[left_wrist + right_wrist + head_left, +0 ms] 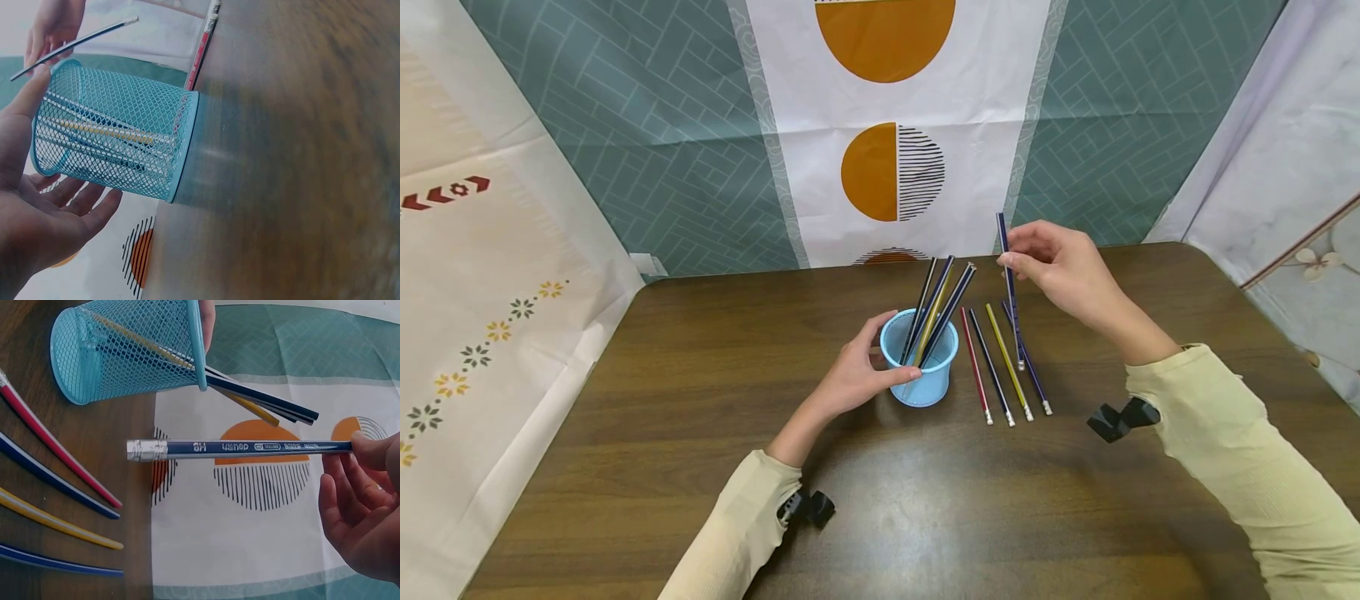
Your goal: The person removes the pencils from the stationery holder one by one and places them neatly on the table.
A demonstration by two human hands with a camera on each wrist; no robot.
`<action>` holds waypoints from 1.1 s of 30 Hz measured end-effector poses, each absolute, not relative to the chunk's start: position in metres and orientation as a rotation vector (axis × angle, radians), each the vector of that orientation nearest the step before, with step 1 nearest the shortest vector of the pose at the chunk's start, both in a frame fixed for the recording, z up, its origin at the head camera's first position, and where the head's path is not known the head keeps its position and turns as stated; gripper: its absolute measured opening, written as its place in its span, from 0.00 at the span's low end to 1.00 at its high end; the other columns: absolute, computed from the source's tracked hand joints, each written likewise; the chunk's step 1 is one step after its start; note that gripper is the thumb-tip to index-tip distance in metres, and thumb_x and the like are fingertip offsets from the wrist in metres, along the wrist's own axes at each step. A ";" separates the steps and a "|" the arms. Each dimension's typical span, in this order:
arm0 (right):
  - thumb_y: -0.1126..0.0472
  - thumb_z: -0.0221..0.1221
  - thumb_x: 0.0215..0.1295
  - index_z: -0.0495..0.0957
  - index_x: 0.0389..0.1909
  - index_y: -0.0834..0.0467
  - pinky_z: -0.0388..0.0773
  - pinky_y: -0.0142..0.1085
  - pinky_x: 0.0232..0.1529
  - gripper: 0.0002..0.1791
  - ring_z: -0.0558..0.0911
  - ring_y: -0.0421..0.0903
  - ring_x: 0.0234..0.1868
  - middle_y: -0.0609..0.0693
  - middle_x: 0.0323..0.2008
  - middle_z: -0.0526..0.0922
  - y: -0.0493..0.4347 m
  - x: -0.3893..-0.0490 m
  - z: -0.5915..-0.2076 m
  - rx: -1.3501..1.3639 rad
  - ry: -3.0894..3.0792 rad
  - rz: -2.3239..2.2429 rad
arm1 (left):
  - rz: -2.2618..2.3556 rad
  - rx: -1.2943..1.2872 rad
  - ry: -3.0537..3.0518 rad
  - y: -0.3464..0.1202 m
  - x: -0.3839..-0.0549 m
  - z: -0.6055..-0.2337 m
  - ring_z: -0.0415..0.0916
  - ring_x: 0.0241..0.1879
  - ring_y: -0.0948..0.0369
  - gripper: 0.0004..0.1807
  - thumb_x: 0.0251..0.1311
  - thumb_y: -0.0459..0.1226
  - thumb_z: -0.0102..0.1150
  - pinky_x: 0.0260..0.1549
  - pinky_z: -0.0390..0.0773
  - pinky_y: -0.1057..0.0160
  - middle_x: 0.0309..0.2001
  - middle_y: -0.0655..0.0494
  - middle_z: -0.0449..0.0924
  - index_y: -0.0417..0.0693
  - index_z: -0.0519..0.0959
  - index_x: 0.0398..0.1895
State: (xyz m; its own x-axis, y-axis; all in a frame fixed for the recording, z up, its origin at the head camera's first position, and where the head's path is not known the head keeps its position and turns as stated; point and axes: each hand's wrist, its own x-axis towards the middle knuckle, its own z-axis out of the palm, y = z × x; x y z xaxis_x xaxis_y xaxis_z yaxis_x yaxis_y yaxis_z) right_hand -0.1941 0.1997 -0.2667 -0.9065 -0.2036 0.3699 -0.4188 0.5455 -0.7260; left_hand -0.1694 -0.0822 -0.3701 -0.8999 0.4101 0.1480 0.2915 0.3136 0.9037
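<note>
the blue pencil (244, 449) was pinched near its top between fingers (380, 455) of the right hand (1063, 271), seemingly just above the lying pencils (1008, 360); the mesh cup (925, 388), gripped by the left hand (856, 371), was best kept steady.

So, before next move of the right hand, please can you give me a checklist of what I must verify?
1. Pencil gripped: ok. The right hand pinches the blue pencil near one end.
2. Eraser end downward: ok.
3. Cup supported: ok. The left hand holds the light-blue mesh cup near its rim.
4. Pencil above cup: not ok. It is right of the cup, by the four pencils on the table.
5. Space in cup: ok. The pencils inside leave part of the opening free.
6. Exact count inside: cannot tell, they overlap.
</note>
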 end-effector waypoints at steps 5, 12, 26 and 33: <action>0.62 0.62 0.66 0.77 0.49 0.66 0.73 0.25 0.32 0.15 0.79 0.39 0.30 0.59 0.36 0.84 0.204 -0.195 -0.269 0.497 -2.584 1.261 | 1.654 0.664 2.451 -0.083 -0.170 -0.371 0.72 0.55 0.49 0.46 0.52 0.35 0.72 0.51 0.76 0.53 0.62 0.44 0.67 0.44 0.56 0.72; 0.62 0.61 0.66 0.77 0.47 0.66 0.75 0.25 0.31 0.13 0.80 0.38 0.29 0.57 0.36 0.84 0.207 -0.197 -0.272 0.442 -2.607 1.284 | 1.659 0.669 2.441 -0.083 -0.169 -0.371 0.72 0.55 0.48 0.47 0.52 0.35 0.72 0.52 0.75 0.51 0.62 0.43 0.67 0.43 0.55 0.72; 0.64 0.60 0.67 0.77 0.48 0.67 0.76 0.26 0.32 0.13 0.81 0.39 0.29 0.60 0.38 0.84 0.213 -0.203 -0.279 0.393 -2.652 1.276 | 1.674 0.673 2.427 -0.083 -0.170 -0.371 0.74 0.54 0.47 0.47 0.52 0.35 0.72 0.52 0.75 0.49 0.62 0.43 0.67 0.43 0.55 0.72; 0.64 0.57 0.69 0.76 0.49 0.66 0.74 0.28 0.31 0.12 0.80 0.46 0.30 0.59 0.38 0.84 0.215 -0.206 -0.286 0.391 -2.706 1.228 | 1.679 0.664 2.419 -0.083 -0.170 -0.371 0.74 0.53 0.47 0.47 0.52 0.34 0.71 0.52 0.75 0.50 0.62 0.43 0.67 0.43 0.55 0.73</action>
State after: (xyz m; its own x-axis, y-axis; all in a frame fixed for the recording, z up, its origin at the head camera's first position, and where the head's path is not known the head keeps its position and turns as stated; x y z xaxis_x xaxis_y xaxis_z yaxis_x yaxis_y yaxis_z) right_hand -0.2060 0.2154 -0.2859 -0.9557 -0.1755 0.2363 -0.2934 0.6323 -0.7170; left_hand -0.1702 -0.0826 -0.3707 -0.8959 0.4198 0.1455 0.2830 0.2869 0.9152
